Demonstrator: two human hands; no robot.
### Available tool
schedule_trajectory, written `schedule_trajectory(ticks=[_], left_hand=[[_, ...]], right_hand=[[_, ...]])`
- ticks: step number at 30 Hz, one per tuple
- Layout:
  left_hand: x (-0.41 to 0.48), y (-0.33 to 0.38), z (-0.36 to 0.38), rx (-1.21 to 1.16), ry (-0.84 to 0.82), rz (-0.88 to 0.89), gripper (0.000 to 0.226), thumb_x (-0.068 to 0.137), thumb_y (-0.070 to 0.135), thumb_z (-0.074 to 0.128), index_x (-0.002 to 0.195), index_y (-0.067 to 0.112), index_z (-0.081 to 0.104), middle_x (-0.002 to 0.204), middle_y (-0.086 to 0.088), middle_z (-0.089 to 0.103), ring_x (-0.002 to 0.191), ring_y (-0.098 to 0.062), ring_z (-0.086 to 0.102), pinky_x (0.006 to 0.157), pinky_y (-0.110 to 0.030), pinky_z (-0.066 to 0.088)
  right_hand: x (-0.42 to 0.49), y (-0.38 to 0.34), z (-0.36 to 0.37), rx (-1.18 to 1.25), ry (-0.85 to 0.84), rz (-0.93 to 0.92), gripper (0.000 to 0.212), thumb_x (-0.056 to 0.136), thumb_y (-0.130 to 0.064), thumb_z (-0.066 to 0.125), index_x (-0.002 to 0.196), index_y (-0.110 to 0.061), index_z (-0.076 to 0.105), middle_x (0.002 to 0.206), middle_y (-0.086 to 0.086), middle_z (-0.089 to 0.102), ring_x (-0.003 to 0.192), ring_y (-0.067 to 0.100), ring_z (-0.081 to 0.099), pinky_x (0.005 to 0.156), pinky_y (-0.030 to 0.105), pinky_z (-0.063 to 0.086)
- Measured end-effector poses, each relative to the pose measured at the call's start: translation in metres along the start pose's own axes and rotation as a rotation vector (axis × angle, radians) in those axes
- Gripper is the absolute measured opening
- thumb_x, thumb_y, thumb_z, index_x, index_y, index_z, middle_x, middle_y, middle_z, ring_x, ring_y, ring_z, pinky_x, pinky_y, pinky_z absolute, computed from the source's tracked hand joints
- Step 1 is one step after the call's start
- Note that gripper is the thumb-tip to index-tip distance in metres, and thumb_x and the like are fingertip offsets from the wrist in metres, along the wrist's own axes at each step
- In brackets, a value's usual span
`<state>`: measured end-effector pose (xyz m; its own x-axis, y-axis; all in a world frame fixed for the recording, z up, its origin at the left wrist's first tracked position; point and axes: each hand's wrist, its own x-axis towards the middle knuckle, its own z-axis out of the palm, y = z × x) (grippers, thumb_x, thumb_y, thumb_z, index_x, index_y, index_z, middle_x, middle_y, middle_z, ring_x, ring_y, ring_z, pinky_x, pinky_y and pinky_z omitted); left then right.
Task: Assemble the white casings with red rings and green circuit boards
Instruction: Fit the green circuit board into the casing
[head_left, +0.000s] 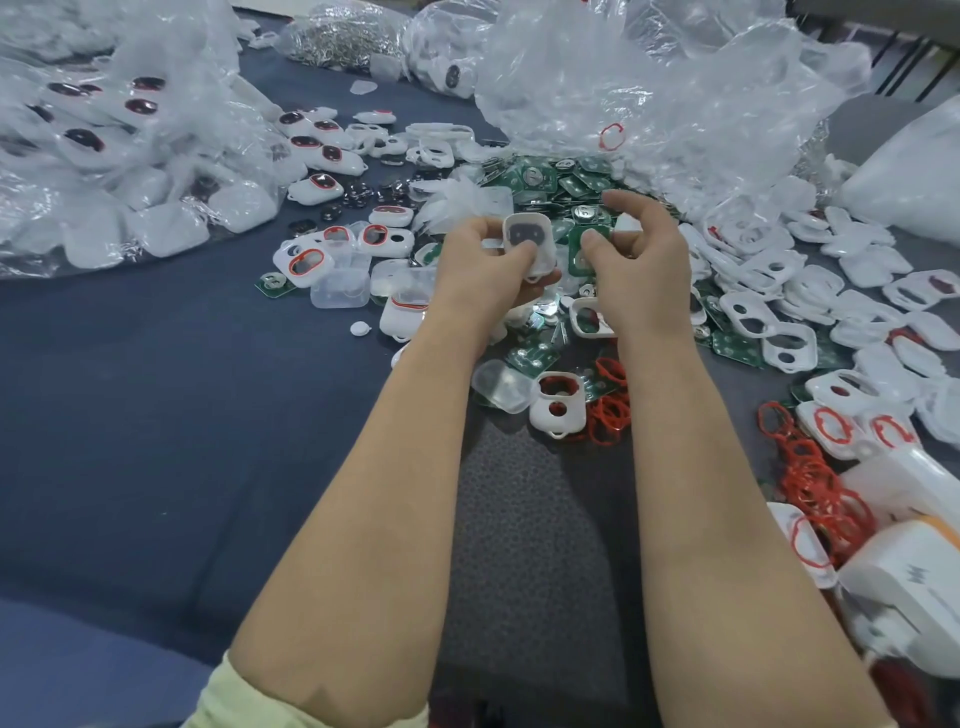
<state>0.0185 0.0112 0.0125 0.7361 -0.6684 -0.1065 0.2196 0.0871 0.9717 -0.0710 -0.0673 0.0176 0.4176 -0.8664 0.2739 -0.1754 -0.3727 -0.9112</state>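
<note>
Holding casing and board over a littered table

Above the dark table (156, 395), a person's left hand (480, 267) grips a white casing (530, 244), thumb across its face, fingers curled behind. The right hand (647, 260) pinches a green circuit board (581, 257) just beside it. Red rings (610, 408) lie btwn the forearms; more boards (558, 179) sit under clear plastic bags (649, 93).

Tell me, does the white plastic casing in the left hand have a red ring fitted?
None visible: the white plastic casing gripped by the left hand shows two dark openings with no red edging.
</note>
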Motion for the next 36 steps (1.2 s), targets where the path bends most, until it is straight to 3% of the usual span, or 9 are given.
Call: schedule_trajectory(ticks=[3, 6, 9, 13, 17, 20, 23, 28, 36], left_hand=[[-0.002, 0.0, 0.001, 0.007, -0.026, -0.002, 0.013, 0.094, 0.002, 0.055, 0.095, 0.015, 0.054, 0.102, -0.017, 0.065, 0.061, -0.017, 0.071, 0.058, -0.025, 0.059], [-0.003, -0.001, 0.001, 0.016, -0.044, -0.006, 0.009, 0.099, 0.017, 0.049, 0.094, 0.018, 0.055, 0.109, -0.015, 0.063, 0.067, -0.022, 0.072, 0.061, -0.026, 0.059], [-0.002, -0.001, 0.001, 0.007, -0.051, -0.031, 0.023, 0.103, 0.026, 0.041, 0.091, 0.018, 0.059, 0.111, -0.018, 0.066, 0.079, -0.029, 0.072, 0.062, -0.03, 0.058], [-0.002, 0.001, 0.002, 0.04, -0.069, -0.05, 0.035, 0.104, 0.034, 0.034, 0.086, 0.02, 0.06, 0.105, -0.021, 0.068, 0.092, -0.037, 0.07, 0.072, -0.038, 0.06], [-0.003, 0.002, 0.003, 0.093, -0.082, -0.036, 0.038, 0.104, 0.036, 0.032, 0.084, 0.021, 0.061, 0.094, -0.017, 0.071, 0.087, -0.034, 0.071, 0.078, -0.043, 0.06], [-0.004, 0.003, 0.003, 0.086, -0.094, -0.04, 0.037, 0.104, 0.036, 0.032, 0.086, 0.021, 0.06, 0.083, -0.01, 0.07, 0.071, -0.024, 0.072, 0.066, -0.033, 0.061], [-0.004, 0.003, 0.003, 0.098, -0.102, -0.043, 0.035, 0.104, 0.037, 0.032, 0.09, 0.021, 0.059, 0.087, -0.013, 0.07, 0.071, -0.025, 0.071, 0.067, -0.032, 0.061], [-0.006, 0.003, 0.003, 0.092, -0.114, -0.034, 0.034, 0.105, 0.036, 0.032, 0.092, 0.019, 0.058, 0.087, -0.013, 0.068, 0.061, -0.018, 0.07, 0.056, -0.027, 0.058], [-0.007, 0.002, 0.003, 0.098, -0.126, -0.022, 0.034, 0.104, 0.036, 0.033, 0.091, 0.018, 0.059, 0.083, -0.01, 0.069, 0.059, -0.015, 0.07, 0.054, -0.024, 0.056]], right_hand=[[0.0, -0.003, -0.003, 0.034, -0.014, -0.006, 0.018, 0.089, -0.009, 0.059, 0.092, -0.027, 0.063, 0.084, 0.003, 0.065, 0.076, 0.017, 0.063, 0.082, 0.046, 0.055], [0.001, -0.004, -0.005, 0.104, 0.003, -0.012, 0.01, 0.089, -0.008, 0.061, 0.089, -0.018, 0.063, 0.087, 0.001, 0.068, 0.081, 0.012, 0.066, 0.083, 0.033, 0.056], [0.001, -0.007, -0.008, 0.128, -0.035, -0.051, 0.009, 0.088, -0.008, 0.063, 0.088, -0.017, 0.062, 0.082, -0.002, 0.068, 0.074, 0.005, 0.064, 0.073, 0.02, 0.052], [0.0, -0.01, -0.009, 0.034, -0.13, -0.153, 0.012, 0.088, -0.008, 0.063, 0.085, -0.02, 0.062, 0.083, -0.006, 0.065, 0.08, 0.007, 0.062, 0.074, 0.019, 0.051], [0.0, -0.011, -0.011, -0.02, -0.203, -0.184, 0.012, 0.088, -0.009, 0.062, 0.086, -0.021, 0.064, 0.085, -0.002, 0.067, 0.084, 0.014, 0.065, 0.072, 0.018, 0.051], [0.001, -0.01, -0.012, -0.076, -0.239, -0.195, 0.021, 0.088, -0.011, 0.062, 0.08, -0.03, 0.062, 0.087, 0.002, 0.069, 0.086, 0.019, 0.066, 0.081, 0.032, 0.053], [0.001, -0.009, -0.012, -0.108, -0.261, -0.188, 0.024, 0.088, -0.012, 0.062, 0.077, -0.034, 0.061, 0.089, 0.006, 0.069, 0.088, 0.024, 0.065, 0.083, 0.04, 0.053], [0.001, -0.007, -0.01, -0.12, -0.258, -0.188, 0.023, 0.089, -0.012, 0.06, 0.079, -0.032, 0.061, 0.084, 0.004, 0.067, 0.08, 0.019, 0.061, 0.075, 0.032, 0.05], [0.002, -0.004, -0.007, -0.142, -0.219, -0.19, 0.015, 0.09, -0.013, 0.059, 0.084, -0.026, 0.063, 0.081, 0.004, 0.063, 0.072, 0.012, 0.054, 0.068, 0.026, 0.046]])
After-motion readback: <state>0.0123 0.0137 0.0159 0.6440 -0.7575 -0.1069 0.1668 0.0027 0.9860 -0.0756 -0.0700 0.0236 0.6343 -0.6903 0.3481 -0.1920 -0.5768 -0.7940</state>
